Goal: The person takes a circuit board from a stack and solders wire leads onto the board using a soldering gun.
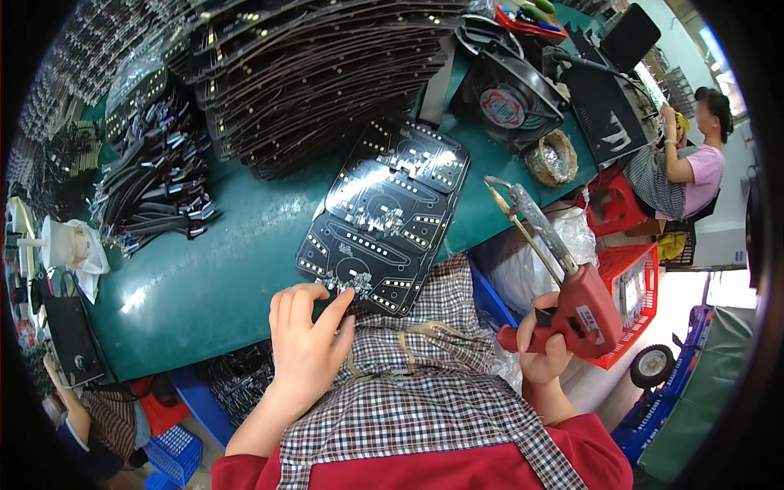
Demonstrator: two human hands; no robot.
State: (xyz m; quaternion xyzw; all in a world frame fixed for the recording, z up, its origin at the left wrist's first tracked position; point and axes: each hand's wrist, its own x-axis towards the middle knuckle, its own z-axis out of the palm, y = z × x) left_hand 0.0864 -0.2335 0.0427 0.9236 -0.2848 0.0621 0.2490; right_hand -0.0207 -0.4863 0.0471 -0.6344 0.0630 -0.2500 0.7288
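A black circuit board panel (384, 214), dotted with small pale components, lies tilted on the green table and reaches over its near edge. My left hand (309, 331) is at the panel's near left corner. Its thumb and forefinger come close together over the board; anything between them is too small to name. To the right, my right hand (543, 341) grips the handle of a red soldering gun (590, 309). The gun's metal tip points up and left, apart from the board.
Tall stacks of black boards (318, 77) stand behind the panel. Bundled black cables (159, 184) lie at left. A black fan (513, 94) and a round tin (551, 158) sit at back right. Red crate (633, 298) stands below right; a co-worker (694, 163) sits beyond.
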